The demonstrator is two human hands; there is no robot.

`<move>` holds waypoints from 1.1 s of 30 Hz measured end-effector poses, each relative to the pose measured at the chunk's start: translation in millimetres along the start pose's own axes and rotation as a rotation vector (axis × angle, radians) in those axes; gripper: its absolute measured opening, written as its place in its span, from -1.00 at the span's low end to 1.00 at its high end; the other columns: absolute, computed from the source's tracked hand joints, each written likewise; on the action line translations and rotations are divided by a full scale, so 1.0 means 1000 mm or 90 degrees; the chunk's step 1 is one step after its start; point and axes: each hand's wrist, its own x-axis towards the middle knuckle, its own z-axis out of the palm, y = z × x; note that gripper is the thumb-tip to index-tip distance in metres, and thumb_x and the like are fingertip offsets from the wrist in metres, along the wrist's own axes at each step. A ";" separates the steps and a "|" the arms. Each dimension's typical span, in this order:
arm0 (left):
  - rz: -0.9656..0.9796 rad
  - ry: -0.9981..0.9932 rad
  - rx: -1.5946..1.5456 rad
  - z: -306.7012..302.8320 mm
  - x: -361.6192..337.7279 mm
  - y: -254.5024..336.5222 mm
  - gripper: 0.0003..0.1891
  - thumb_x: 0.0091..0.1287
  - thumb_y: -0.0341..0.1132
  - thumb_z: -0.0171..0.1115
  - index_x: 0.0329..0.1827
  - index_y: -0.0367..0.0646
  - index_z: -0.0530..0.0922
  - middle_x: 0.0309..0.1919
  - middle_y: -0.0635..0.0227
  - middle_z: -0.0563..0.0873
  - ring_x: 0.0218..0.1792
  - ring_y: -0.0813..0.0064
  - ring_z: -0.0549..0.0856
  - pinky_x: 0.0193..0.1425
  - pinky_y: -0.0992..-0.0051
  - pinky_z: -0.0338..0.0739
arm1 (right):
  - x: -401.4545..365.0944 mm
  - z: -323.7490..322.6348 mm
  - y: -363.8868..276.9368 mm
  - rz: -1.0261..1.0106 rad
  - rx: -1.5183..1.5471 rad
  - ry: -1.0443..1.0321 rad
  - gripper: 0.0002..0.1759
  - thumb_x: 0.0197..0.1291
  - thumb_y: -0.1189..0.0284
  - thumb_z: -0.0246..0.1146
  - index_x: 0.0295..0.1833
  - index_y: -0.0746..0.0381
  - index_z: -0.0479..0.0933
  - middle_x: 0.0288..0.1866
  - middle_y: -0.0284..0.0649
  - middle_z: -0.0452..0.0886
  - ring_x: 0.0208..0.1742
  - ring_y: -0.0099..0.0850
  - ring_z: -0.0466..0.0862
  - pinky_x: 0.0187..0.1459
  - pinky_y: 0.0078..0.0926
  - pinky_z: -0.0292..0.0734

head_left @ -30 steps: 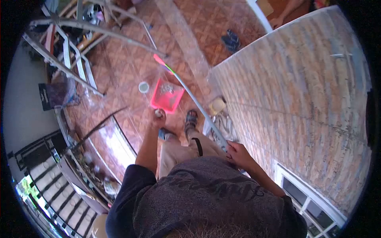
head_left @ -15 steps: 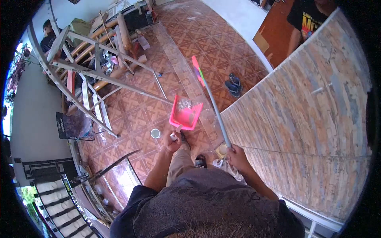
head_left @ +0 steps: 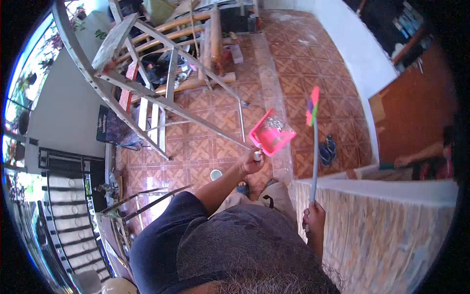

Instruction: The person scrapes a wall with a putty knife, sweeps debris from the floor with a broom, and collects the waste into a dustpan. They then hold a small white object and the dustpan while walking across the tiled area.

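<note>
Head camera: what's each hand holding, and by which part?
Left hand grips the pink dustpan by its handle; right hand grips the broom near the end of its grey pole.

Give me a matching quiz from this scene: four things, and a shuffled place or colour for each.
1 dustpan
2 broom
3 cup
4 ladder

A held in the right hand
B grey metal, standing open
C pink, held in the left hand
D white, on the floor tiles

Pairs: 1-C, 2-A, 3-D, 4-B
</note>
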 end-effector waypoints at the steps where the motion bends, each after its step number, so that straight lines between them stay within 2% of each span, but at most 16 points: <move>1: 0.013 -0.001 -0.006 0.016 0.007 0.006 -0.86 0.30 -0.34 0.07 -0.41 -0.18 0.45 -0.55 0.42 0.57 -0.52 0.57 0.57 -0.34 0.56 0.60 | 0.015 0.000 -0.006 0.002 -0.006 -0.013 -0.80 0.36 0.37 0.05 -0.08 0.29 0.42 -0.61 -0.39 0.34 -0.69 -0.64 0.32 -0.72 -0.66 0.22; 3: -0.051 -0.037 -0.055 0.045 0.027 0.019 -0.85 0.30 -0.33 0.07 -0.42 -0.18 0.45 -0.54 0.42 0.58 -0.52 0.56 0.57 -0.34 0.56 0.60 | 0.050 -0.003 -0.017 0.004 0.003 0.005 -0.82 0.37 0.36 0.03 -0.09 0.26 0.40 -0.61 -0.38 0.34 -0.69 -0.65 0.32 -0.73 -0.66 0.22; 4: 0.005 -0.021 -0.026 0.046 0.047 0.031 -0.82 0.31 -0.32 0.06 -0.44 -0.18 0.46 -0.53 0.41 0.58 -0.51 0.55 0.57 -0.34 0.55 0.59 | 0.041 0.015 -0.054 0.032 0.006 0.023 -0.84 0.37 0.37 0.03 -0.13 0.25 0.38 -0.62 -0.38 0.33 -0.72 -0.64 0.30 -0.75 -0.65 0.23; 5: 0.011 -0.016 -0.036 0.055 0.055 0.039 -0.82 0.31 -0.32 0.06 -0.44 -0.18 0.46 -0.53 0.41 0.58 -0.51 0.55 0.57 -0.34 0.55 0.59 | 0.055 0.016 -0.064 0.042 -0.001 0.018 -0.84 0.37 0.37 0.03 -0.13 0.25 0.38 -0.62 -0.38 0.33 -0.72 -0.64 0.30 -0.75 -0.65 0.23; 7: -0.018 -0.030 -0.051 0.085 0.083 0.055 -0.82 0.31 -0.33 0.06 -0.45 -0.19 0.45 -0.53 0.42 0.57 -0.49 0.54 0.57 -0.34 0.56 0.59 | 0.091 0.013 -0.089 0.054 -0.008 0.034 -0.82 0.37 0.35 0.03 -0.21 0.25 0.37 -0.63 -0.37 0.32 -0.76 -0.62 0.29 -0.76 -0.64 0.22; 8: -0.014 -0.048 -0.044 0.092 0.099 0.065 -0.83 0.30 -0.35 0.08 -0.46 -0.20 0.44 -0.54 0.42 0.56 -0.48 0.53 0.58 -0.33 0.56 0.59 | 0.136 -0.009 -0.068 0.041 0.008 0.038 -0.80 0.37 0.34 0.03 -0.25 0.24 0.37 -0.64 -0.38 0.31 -0.80 -0.60 0.27 -0.76 -0.63 0.21; 11: -0.035 -0.029 -0.080 0.141 0.122 0.081 -0.84 0.28 -0.37 0.10 -0.46 -0.21 0.44 -0.55 0.41 0.57 -0.47 0.53 0.60 -0.33 0.56 0.59 | 0.161 0.003 -0.132 0.045 -0.007 0.011 -0.79 0.36 0.33 0.04 -0.27 0.23 0.37 -0.63 -0.38 0.31 -0.76 -0.59 0.29 -0.75 -0.63 0.21; 15: -0.019 -0.038 -0.086 0.194 0.165 0.117 -0.85 0.26 -0.37 0.10 -0.48 -0.20 0.47 -0.53 0.42 0.58 -0.46 0.55 0.59 -0.32 0.57 0.59 | 0.238 -0.001 -0.162 0.044 0.038 0.024 -0.80 0.36 0.32 0.05 -0.19 0.25 0.41 -0.62 -0.39 0.33 -0.73 -0.60 0.31 -0.74 -0.62 0.22; 19: -0.045 -0.090 -0.093 0.236 0.203 0.156 -0.85 0.24 -0.37 0.12 -0.50 -0.18 0.49 -0.54 0.40 0.56 -0.46 0.54 0.58 -0.31 0.55 0.55 | 0.257 0.035 -0.246 0.033 0.018 0.052 -0.79 0.35 0.27 0.05 -0.24 0.19 0.35 -0.61 -0.41 0.33 -0.78 -0.61 0.28 -0.83 -0.57 0.21; 21: -0.029 -0.081 -0.090 0.264 0.220 0.180 -0.85 0.25 -0.37 0.10 -0.49 -0.19 0.50 -0.55 0.40 0.53 -0.47 0.55 0.56 -0.29 0.55 0.55 | 0.291 0.041 -0.264 0.034 0.044 0.008 -0.77 0.37 0.32 0.06 -0.14 0.28 0.42 -0.62 -0.40 0.32 -0.72 -0.60 0.32 -0.70 -0.62 0.25; 22: -0.029 -0.060 -0.116 0.278 0.230 0.193 -0.81 0.30 -0.27 0.12 -0.43 -0.16 0.51 -0.56 0.46 0.57 -0.50 0.59 0.59 -0.31 0.52 0.60 | 0.311 0.047 -0.274 0.016 0.013 0.028 -0.77 0.37 0.31 0.06 -0.15 0.28 0.43 -0.62 -0.40 0.33 -0.73 -0.61 0.31 -0.70 -0.62 0.25; 23: -0.039 -0.060 -0.111 0.289 0.240 0.208 -0.81 0.30 -0.27 0.12 -0.43 -0.16 0.51 -0.56 0.46 0.57 -0.50 0.59 0.59 -0.31 0.52 0.60 | 0.327 0.050 -0.281 0.012 0.018 0.037 -0.77 0.37 0.31 0.06 -0.15 0.28 0.43 -0.62 -0.40 0.33 -0.73 -0.61 0.31 -0.70 -0.62 0.25; 26: -0.052 -0.084 -0.126 0.322 0.277 0.251 -0.78 0.34 -0.33 -0.04 -0.44 -0.19 0.50 -0.55 0.40 0.53 -0.50 0.56 0.55 -0.27 0.49 0.60 | 0.378 0.066 -0.321 -0.007 -0.063 0.029 -0.80 0.36 0.33 0.06 -0.20 0.26 0.43 -0.63 -0.40 0.35 -0.72 -0.63 0.31 -0.70 -0.63 0.23; 29: -0.056 -0.074 -0.163 0.365 0.316 0.298 -0.78 0.35 -0.31 -0.02 -0.42 -0.21 0.50 -0.51 0.38 0.55 -0.47 0.54 0.56 -0.26 0.47 0.60 | 0.445 0.085 -0.343 -0.019 -0.105 0.072 -0.82 0.34 0.34 0.08 -0.25 0.24 0.42 -0.63 -0.41 0.35 -0.71 -0.64 0.32 -0.70 -0.63 0.24; 30: -0.063 -0.069 -0.174 0.378 0.332 0.315 -0.84 0.28 -0.31 0.08 -0.38 -0.22 0.49 -0.49 0.38 0.56 -0.45 0.52 0.56 -0.26 0.51 0.56 | 0.470 0.091 -0.352 -0.027 -0.091 0.061 -0.81 0.34 0.35 0.06 -0.25 0.24 0.41 -0.64 -0.39 0.36 -0.74 -0.62 0.32 -0.73 -0.63 0.21; 33: -0.040 -0.092 -0.133 0.420 0.368 0.360 -0.85 0.27 -0.34 0.08 -0.39 -0.24 0.48 -0.49 0.38 0.56 -0.45 0.52 0.57 -0.27 0.53 0.57 | 0.519 0.122 -0.396 -0.040 -0.092 0.063 -0.82 0.35 0.35 0.05 -0.25 0.24 0.42 -0.64 -0.38 0.37 -0.76 -0.61 0.32 -0.77 -0.64 0.17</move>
